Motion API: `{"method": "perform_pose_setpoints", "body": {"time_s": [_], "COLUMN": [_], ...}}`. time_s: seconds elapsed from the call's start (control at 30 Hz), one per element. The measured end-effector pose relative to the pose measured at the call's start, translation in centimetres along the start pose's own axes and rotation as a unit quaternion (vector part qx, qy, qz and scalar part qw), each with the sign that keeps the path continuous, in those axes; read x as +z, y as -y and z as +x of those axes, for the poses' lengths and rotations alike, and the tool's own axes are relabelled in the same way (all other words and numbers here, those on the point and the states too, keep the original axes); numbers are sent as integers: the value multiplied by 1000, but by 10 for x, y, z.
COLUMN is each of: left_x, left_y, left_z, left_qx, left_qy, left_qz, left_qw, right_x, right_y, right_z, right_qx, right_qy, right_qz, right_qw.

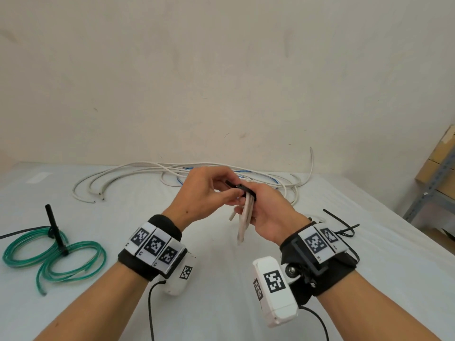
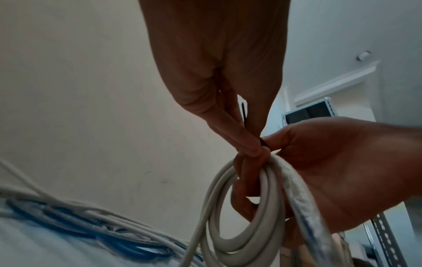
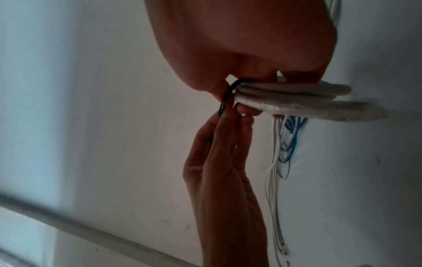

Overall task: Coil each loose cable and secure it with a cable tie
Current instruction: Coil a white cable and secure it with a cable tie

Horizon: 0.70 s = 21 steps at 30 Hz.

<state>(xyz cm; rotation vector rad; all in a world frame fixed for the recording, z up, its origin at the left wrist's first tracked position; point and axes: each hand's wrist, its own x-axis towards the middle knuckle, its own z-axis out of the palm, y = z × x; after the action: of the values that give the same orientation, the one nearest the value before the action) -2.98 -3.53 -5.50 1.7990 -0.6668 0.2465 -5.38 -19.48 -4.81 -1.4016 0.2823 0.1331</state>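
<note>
My right hand (image 1: pixel 264 210) grips a coiled white cable (image 1: pixel 246 215) above the middle of the table; its loops show in the left wrist view as a coil (image 2: pixel 239 216) and in the right wrist view as a flat bundle (image 3: pixel 297 95). A black cable tie (image 1: pixel 242 188) is wrapped around the coil. My left hand (image 1: pixel 209 190) pinches the tie's tail (image 2: pixel 243 115) between thumb and fingers; the black tie (image 3: pixel 66 103) curves round the bundle's end.
A pile of loose white cables (image 1: pixel 138 175) and a blue cable (image 1: pixel 256 174) lies at the table's back. A green cable coil (image 1: pixel 49 257) with a black tie lies at left. Spare black ties (image 1: pixel 344 227) lie at right. Boxes on a metal shelf (image 1: pixel 435 178) stand far right.
</note>
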Motion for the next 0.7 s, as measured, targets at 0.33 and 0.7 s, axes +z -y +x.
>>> {"method": "perform_pose_setpoints", "body": {"time_s": [0.33,0.7], "left_x": [-9,-8], "left_y": [-16,-22], "left_z": [-3,-2], "left_qx": [-46,76], "left_qy": [17,-7], "left_qz": [-85,-6], "left_qw": [995,997], "right_x": [4,7], "right_y": [-2,2], "right_z": [9,14], "right_qx": [-84,-102], "right_qy": [-62,-104], "right_qz": [-88,-52], "right_qw": [991,988]}}
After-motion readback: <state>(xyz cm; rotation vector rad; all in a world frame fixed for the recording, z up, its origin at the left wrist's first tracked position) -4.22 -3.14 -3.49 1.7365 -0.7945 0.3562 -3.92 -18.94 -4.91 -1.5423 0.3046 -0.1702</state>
